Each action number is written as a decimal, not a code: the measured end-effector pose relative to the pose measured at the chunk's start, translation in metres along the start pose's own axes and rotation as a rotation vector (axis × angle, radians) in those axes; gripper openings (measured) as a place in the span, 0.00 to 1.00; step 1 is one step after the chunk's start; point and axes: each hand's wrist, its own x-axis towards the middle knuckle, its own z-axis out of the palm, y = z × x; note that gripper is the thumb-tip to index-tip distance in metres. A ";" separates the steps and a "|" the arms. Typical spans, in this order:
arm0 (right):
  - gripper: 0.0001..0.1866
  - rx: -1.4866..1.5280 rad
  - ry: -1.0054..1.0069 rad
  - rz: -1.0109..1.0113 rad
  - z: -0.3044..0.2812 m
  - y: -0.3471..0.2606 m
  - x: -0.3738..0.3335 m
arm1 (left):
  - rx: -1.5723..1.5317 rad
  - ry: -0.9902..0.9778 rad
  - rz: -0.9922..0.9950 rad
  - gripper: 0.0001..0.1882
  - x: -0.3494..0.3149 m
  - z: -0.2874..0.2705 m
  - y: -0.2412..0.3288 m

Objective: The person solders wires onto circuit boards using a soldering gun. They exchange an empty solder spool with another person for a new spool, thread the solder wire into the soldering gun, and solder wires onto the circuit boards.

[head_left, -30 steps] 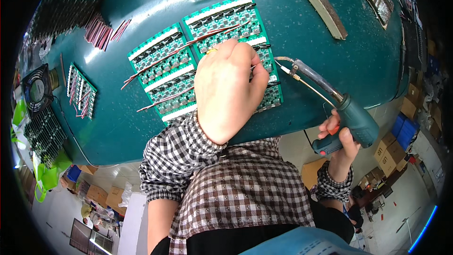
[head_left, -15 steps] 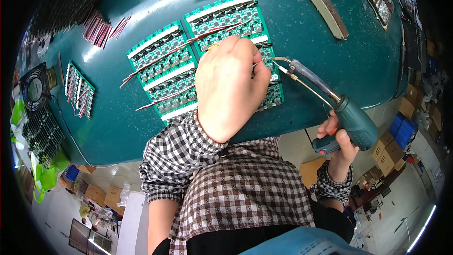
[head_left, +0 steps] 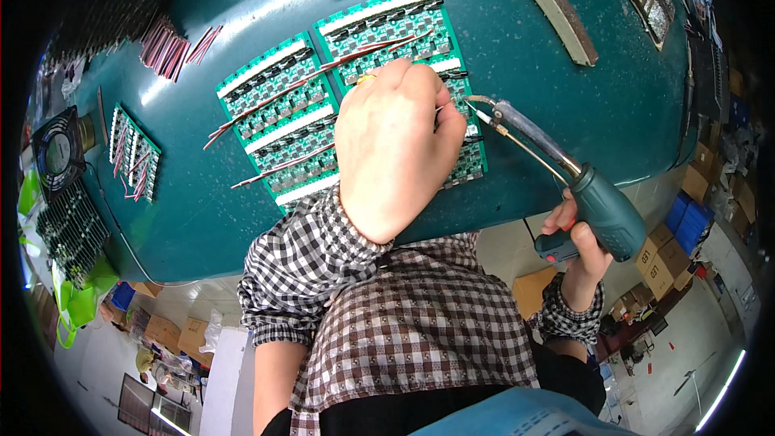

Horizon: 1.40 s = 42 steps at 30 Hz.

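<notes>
Two panels of green circuit boards lie side by side, the left panel (head_left: pixel 284 95) and the right panel (head_left: pixel 448 32). Over the lower part of the right one, my left hand (head_left: pixel 395 145) is closed in a pinch on a thin wire, of which only a short bit shows; the hand covers much of the boards below. My right hand (head_left: pixel 583 234) grips the handle of a dark green soldering gun (head_left: pixel 609 206) with a solder feed tube. Its tip is at the right panel's right edge, close to my left fingertips. Red and black wires (head_left: pixel 282 97) lie across both panels.
Bundled wires (head_left: pixel 165 50) and stacked boards (head_left: pixel 113 12) are at the far left. Nearer sit a small wired board (head_left: pixel 136 153) and a black fan (head_left: pixel 60 152). A curved bar (head_left: pixel 557 8) lies far right, with a metal box (head_left: pixel 646 0) beyond it.
Almost nothing differs. My left hand and the soldering gun have shifted only very slightly, with the tip staying at the right panel's edge.
</notes>
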 end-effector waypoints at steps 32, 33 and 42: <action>0.29 -0.086 0.056 -0.040 0.007 -0.002 0.001 | -0.071 0.025 0.006 0.08 -0.002 0.003 -0.003; 0.29 -0.090 0.060 -0.039 0.008 -0.002 0.001 | -0.071 0.026 0.006 0.08 -0.002 0.003 -0.003; 0.28 -0.086 0.043 -0.038 0.009 -0.002 -0.001 | -0.039 0.038 0.029 0.08 -0.002 0.004 -0.003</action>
